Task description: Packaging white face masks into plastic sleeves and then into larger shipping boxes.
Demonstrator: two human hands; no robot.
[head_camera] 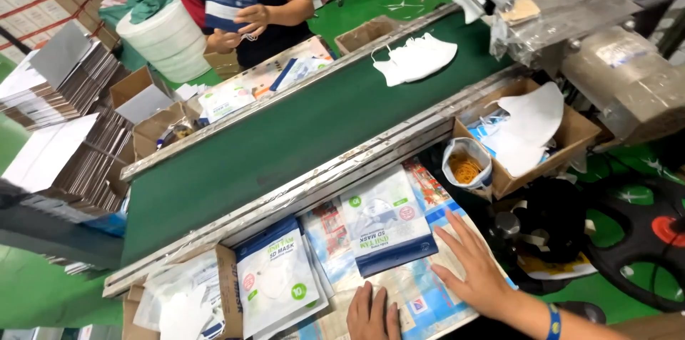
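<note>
Two hands are lying flat on the paper-covered tabletop (428, 311) at the near edge, fingers spread, neither one gripping anything. Left hand (372, 315) is pressing down just below a white-and-navy flat plastic mask pouch (387, 227); right hand (477, 269) is resting beside that pouch's lower right corner, fingertips near it but seemingly not touching. A second white pouch with green round stickers (277, 272) is lying to the left, overlapping the edge of a brown cardboard tray (227, 279) holding loose white masks.

Risk, as a judgement: the pouches are sitting on slick printed sheets, so a sideways push could be sliding one off the near edge or onto the metal rail (300, 186).

Right of the pouch, a small open bag of yellow rubber bands (465, 166) is standing close to the right wrist's path; a careless sweep might be tipping it. Behind it, an open cardboard box with white folded masks (531, 129).

Further off, a green conveyor belt (285, 144) is carrying one white mask (415, 58). Beyond it, a co-worker's hands (242, 26) are holding another pouch.
</note>
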